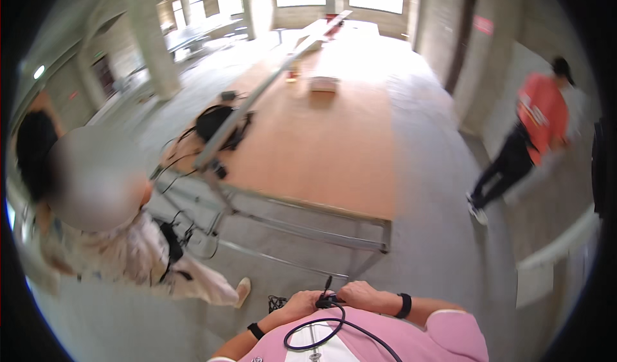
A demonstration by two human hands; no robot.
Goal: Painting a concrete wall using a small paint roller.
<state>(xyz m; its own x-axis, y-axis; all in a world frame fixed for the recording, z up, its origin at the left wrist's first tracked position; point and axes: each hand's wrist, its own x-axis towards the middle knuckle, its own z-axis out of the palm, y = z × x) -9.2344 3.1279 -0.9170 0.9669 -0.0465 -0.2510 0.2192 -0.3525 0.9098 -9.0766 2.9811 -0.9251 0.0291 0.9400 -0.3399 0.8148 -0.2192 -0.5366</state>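
Note:
At the bottom of the view my left hand (303, 304) and my right hand (359, 294) meet in front of my pink and white top (409, 328). Both close around a small black device (328, 300), mostly hidden by my fingers. A short black stub (328, 283) sticks up from it. From the device a thick black cable (287, 340) loops across my chest. Beside my left wrist shows a bundle of thin black cable (276, 303); whether that hand holds it I cannot tell. Each wrist wears a black band.
Ahead stands a long wood-topped table (313, 154) on a metal frame, with a long metal bar (270, 82) slanting over it. A black bag (217, 123) and cables lie at its left. One person (115, 251) is close on my left; another (540, 116) is farther right.

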